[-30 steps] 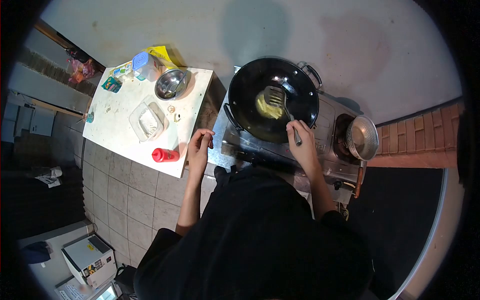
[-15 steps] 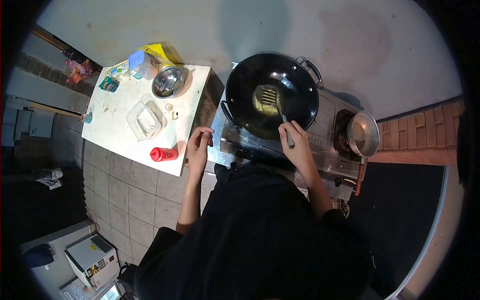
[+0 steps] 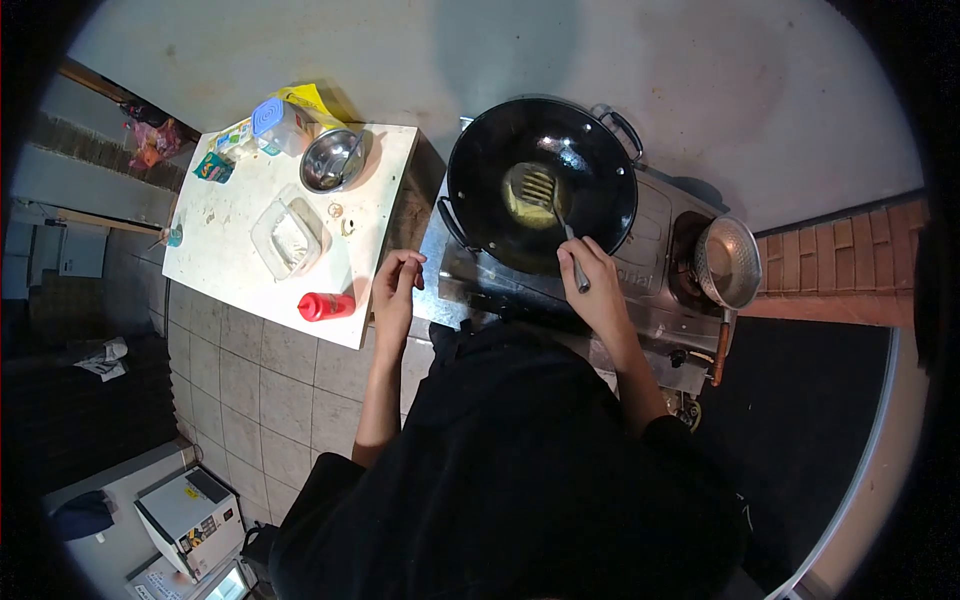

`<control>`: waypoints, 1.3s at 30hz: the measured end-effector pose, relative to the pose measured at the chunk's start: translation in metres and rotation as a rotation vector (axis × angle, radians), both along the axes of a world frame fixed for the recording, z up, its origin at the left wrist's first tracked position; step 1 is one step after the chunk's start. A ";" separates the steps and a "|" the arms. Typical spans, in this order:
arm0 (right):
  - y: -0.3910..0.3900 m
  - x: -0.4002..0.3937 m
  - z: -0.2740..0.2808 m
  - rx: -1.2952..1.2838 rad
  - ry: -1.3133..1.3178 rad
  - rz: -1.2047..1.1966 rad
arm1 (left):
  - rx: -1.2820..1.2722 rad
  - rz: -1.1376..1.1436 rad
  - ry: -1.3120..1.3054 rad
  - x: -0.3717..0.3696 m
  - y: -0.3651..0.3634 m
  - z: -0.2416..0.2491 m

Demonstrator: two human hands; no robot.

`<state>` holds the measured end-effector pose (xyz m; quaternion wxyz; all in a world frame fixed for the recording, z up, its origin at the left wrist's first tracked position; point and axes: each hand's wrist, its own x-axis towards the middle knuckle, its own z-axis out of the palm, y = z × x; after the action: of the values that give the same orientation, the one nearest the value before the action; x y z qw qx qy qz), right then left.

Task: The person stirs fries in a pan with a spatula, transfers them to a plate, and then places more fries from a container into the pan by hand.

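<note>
My right hand (image 3: 596, 285) is closed around the handle of a slotted metal spatula (image 3: 562, 219). The spatula's slotted head rests in a black two-handled wok (image 3: 487, 200), over a small pool of yellowish oil or liquid (image 3: 522, 211) at the bottom. The wok sits on a steel gas stove (image 3: 640, 240). My left hand (image 3: 396, 290) is raised between the white table and the stove, its fingers loosely bent and the thumb apart, with nothing visible in it.
On the right burner stands a dimpled metal saucepan (image 3: 742, 262) with a wooden handle. The white table (image 3: 230, 250) at left carries a red bottle (image 3: 326, 306), a clear plastic container (image 3: 287, 240), a steel bowl (image 3: 325, 165) with a utensil, a blue-lidded tub (image 3: 282, 125) and packets.
The spatula's head has shifted very slightly in the wok. My right hand keeps its grip. The whole view has moved a little; my left hand stays in about the same place.
</note>
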<state>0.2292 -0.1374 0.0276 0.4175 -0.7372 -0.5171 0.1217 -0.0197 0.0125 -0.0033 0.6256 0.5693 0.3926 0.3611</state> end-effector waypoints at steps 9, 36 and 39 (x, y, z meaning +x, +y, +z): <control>0.001 0.015 0.004 0.119 -0.063 -0.160 | 0.000 -0.010 -0.016 0.002 0.002 -0.001; 0.013 0.010 0.006 0.242 -0.068 -0.178 | 0.007 -0.048 0.002 0.010 0.000 0.001; 0.015 0.026 0.004 0.241 -0.107 -0.218 | 0.015 -0.056 0.018 0.010 -0.001 0.003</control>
<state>0.2556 -0.1220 0.0312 0.4855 -0.7391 -0.4662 -0.0266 -0.0096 0.0113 -0.0005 0.6275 0.5881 0.3793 0.3414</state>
